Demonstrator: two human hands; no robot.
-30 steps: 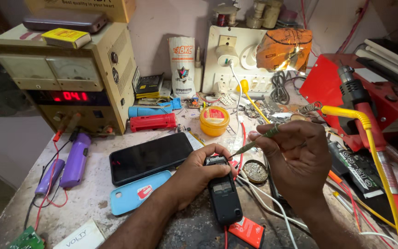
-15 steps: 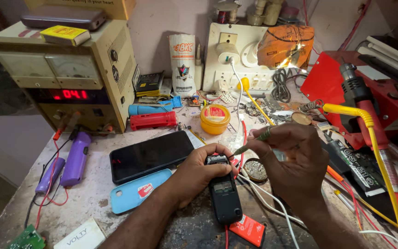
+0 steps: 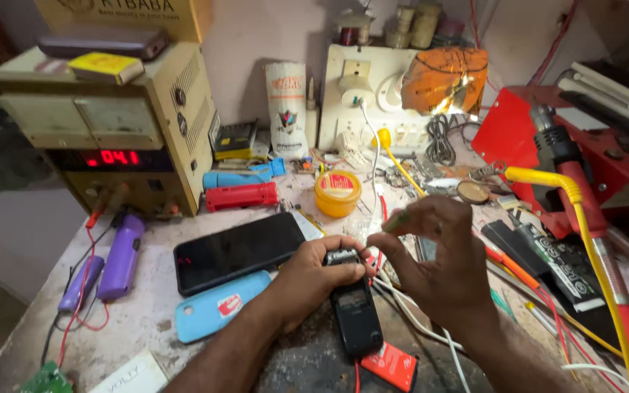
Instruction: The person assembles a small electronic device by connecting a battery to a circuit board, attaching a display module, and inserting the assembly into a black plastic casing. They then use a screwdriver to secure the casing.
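Observation:
My left hand [image 3: 313, 278] grips the top end of a small black device [image 3: 354, 314] that lies on the workbench, thumb and fingers pinching its upper edge. My right hand [image 3: 442, 268] hovers just right of and above that end, fingertips closed on a thin green-handled tool [image 3: 396, 220] whose tip points down toward the device. Red and white wires [image 3: 402, 291] run under my right hand beside the device.
A black smartphone [image 3: 239, 251] and a light blue phone case [image 3: 220, 306] lie left of my hands. A beige power supply [image 3: 103, 131] with a red display stands at back left. A yellow tin [image 3: 338, 193], red and blue cases, a red station [image 3: 584, 145] and a yellow-handled iron [image 3: 584, 218] crowd the bench.
My right hand has shifted slightly left and down, bringing the green-handled tool closer to the top of the black device. My left hand stays on the device.

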